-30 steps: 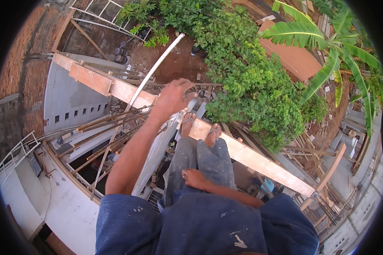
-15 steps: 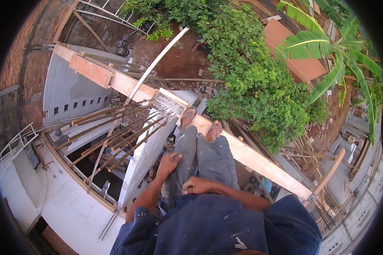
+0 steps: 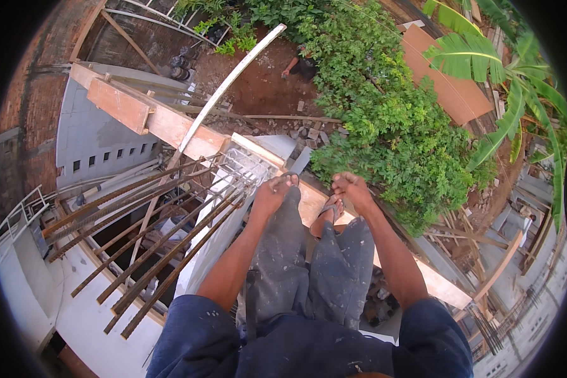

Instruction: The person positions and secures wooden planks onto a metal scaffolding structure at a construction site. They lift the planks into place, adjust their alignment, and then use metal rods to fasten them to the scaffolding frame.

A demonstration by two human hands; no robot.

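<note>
Grip: left hand (image 3: 272,195) loosely curled, right hand (image 3: 353,189) fisted, both empty | rebar (image 3: 170,233) rusty, ribbed

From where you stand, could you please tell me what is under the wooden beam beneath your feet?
Under the wooden beam lie bare soil, rubble and green bushes far below. Your legs cover its middle, hiding what supports it.

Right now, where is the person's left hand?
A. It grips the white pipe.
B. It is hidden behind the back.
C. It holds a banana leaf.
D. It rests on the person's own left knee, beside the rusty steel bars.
D: the left hand lies on the grey trouser knee, right of the rusty steel bars; the white pipe is far from it.
</note>
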